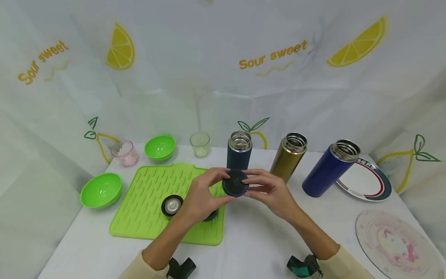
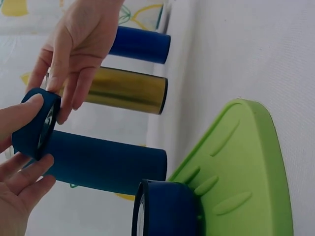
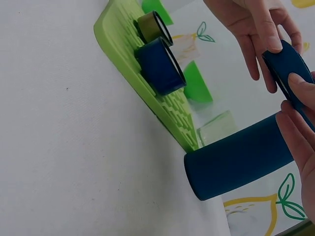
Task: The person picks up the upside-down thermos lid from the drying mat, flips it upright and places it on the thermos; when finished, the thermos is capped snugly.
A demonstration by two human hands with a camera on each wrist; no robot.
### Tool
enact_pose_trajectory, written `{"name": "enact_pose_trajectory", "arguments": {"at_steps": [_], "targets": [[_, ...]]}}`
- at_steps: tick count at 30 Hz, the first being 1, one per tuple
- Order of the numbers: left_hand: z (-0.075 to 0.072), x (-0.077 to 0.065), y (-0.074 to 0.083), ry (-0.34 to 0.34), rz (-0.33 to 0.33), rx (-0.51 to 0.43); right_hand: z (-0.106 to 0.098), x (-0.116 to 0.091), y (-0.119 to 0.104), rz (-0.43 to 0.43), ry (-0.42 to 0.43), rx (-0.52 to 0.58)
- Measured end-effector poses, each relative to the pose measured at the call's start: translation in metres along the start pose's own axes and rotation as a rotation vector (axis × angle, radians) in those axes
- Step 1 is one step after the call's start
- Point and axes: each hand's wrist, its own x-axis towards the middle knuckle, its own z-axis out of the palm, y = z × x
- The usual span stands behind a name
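Note:
A dark blue bottle lid (image 1: 235, 183) is held up between both hands, its dark round top toward the head camera. My left hand (image 1: 204, 193) pinches its left side between thumb and fingers. On the other side my right hand (image 1: 271, 190) holds the rim with thumb and fingertips. Just behind stands an uncapped dark teal-blue bottle (image 1: 239, 153), upright. To its right are an open gold bottle (image 1: 288, 157) and an open royal blue bottle (image 1: 325, 170). On the green mat lie a gold lid (image 3: 151, 27) and a blue lid (image 3: 160, 66), the latter mostly hidden by my left hand in the head view.
The green mat (image 1: 139, 217) covers the table's left middle. Around its back and left are two green bowls (image 1: 160, 148), a pink glass (image 1: 125, 155) and a clear glass (image 1: 200, 144). At the right lie a dark-rimmed plate (image 1: 366, 178) and a pink-patterned plate (image 1: 376, 232).

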Motion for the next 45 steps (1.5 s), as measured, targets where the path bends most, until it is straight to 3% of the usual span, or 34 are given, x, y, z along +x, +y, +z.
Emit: {"name": "enact_pose_trajectory", "arguments": {"at_steps": [7,14,22,32,36,40,45], "targets": [[0.001,-0.015,-0.007,-0.028,0.009,0.06,0.012,-0.01,0.007,-0.012,-0.014,0.018],[-0.014,-0.024,-0.012,0.023,0.032,0.114,0.026,0.004,0.004,0.0,-0.058,-0.017],[-0.011,-0.014,-0.01,0.019,0.091,0.142,0.018,0.005,-0.003,0.015,-0.037,-0.025],[-0.006,-0.006,-0.006,0.003,0.117,0.179,0.01,0.003,-0.013,0.027,-0.031,-0.028],[-0.008,-0.001,-0.001,0.01,0.152,0.183,0.005,0.004,-0.017,-0.005,-0.024,-0.051],[-0.015,0.003,0.005,0.038,0.181,0.162,0.0,0.008,-0.02,-0.04,0.036,-0.095],[-0.027,0.007,0.01,0.07,0.18,0.16,-0.004,0.014,-0.023,-0.064,0.218,-0.127]]}}
